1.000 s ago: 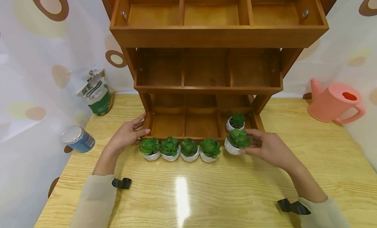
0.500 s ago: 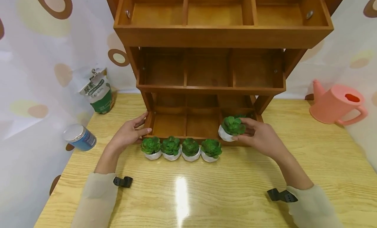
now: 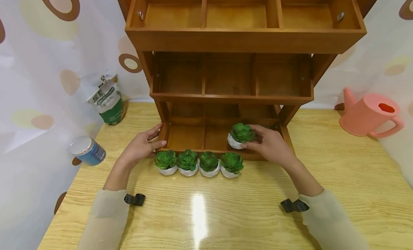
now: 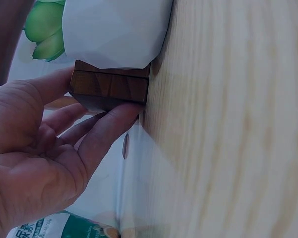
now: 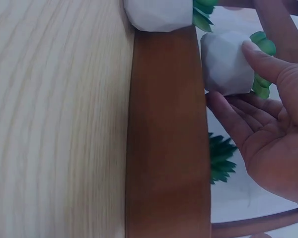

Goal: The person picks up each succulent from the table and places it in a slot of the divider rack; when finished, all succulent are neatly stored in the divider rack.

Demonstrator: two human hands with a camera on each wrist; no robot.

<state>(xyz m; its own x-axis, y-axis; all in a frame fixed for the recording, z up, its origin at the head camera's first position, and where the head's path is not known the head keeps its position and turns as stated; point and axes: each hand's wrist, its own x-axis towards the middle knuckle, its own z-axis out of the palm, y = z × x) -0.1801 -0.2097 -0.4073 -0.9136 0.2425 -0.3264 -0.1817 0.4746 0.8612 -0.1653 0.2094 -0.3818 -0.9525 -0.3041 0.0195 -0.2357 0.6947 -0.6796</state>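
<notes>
Nearest me is the wood-grain table (image 3: 161,221), and on it a row of 4 succulents in white pots (image 3: 209,164), lined up just in front of the bottom tray. Just past them, I've got the left hand (image 3: 137,146) gripping the bottom tray (image 3: 185,137) by its left end, thumb at the front corner — a steadying hold, I'd say. And over to the right hand (image 3: 271,144): thumb and fingers pinch the potted succulent (image 3: 242,132) by its white pot, roughly upright, up at the front rail by the middle compartment, close to the divider on its right. I read this as a placing step, mid-carry; whether the base touches wood, I can't tell. What it calls for, as I judge it: a level lowering past the rail, free of the divider, then a soft release.

Now the containers. Of the tray's 3 compartments, the right-hand compartment seems to hold a spiky plant (image 5: 221,157), its pot hidden behind the front board. Above sit the middle tier (image 3: 232,98) and top tier (image 3: 238,41), each split in 3. Further out — a blue tin (image 3: 91,153) at left, a green-and-white bag (image 3: 111,104) beyond it, and a pink watering can (image 3: 368,115) far right.
</notes>
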